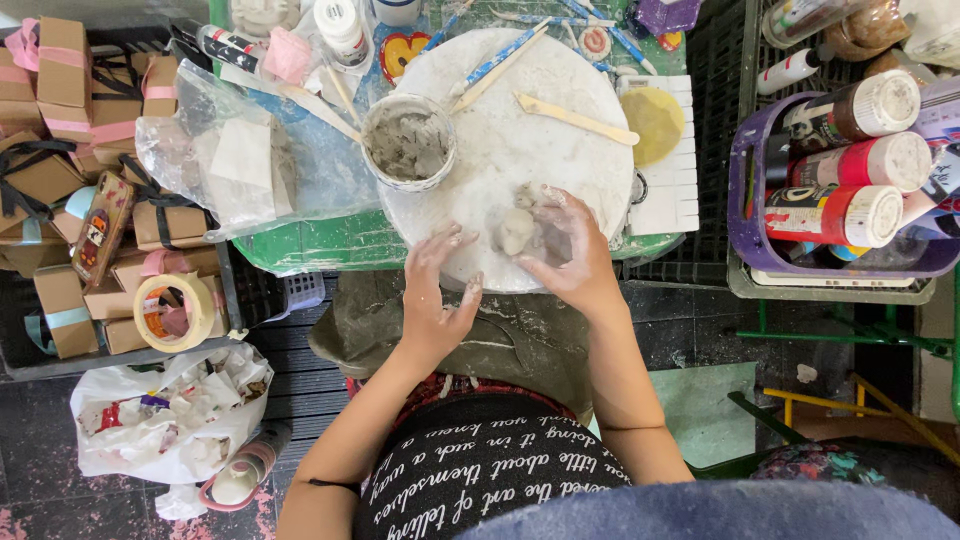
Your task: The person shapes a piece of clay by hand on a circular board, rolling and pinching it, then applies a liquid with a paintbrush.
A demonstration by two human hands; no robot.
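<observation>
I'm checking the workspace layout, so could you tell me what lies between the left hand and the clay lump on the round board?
In the head view, only bare board separates the left hand from the clay lump held by the right hand.

Bare round board (560, 150) lies open between clay bowl (408, 143) and wooden stick (576, 118).

A green surface (300, 250) is carrying a round white board (560, 130), which is taking up most of it. A cup of grey slurry (408, 142) is sitting on the board's left edge, a flat wooden stick (575, 118) is lying near its top right, and a small clay lump (516, 230) is resting near the front. A yellow sponge (655, 122) is lying just right of the board, and a clear plastic bag (235, 160) is spreading over the surface's left end.
</observation>
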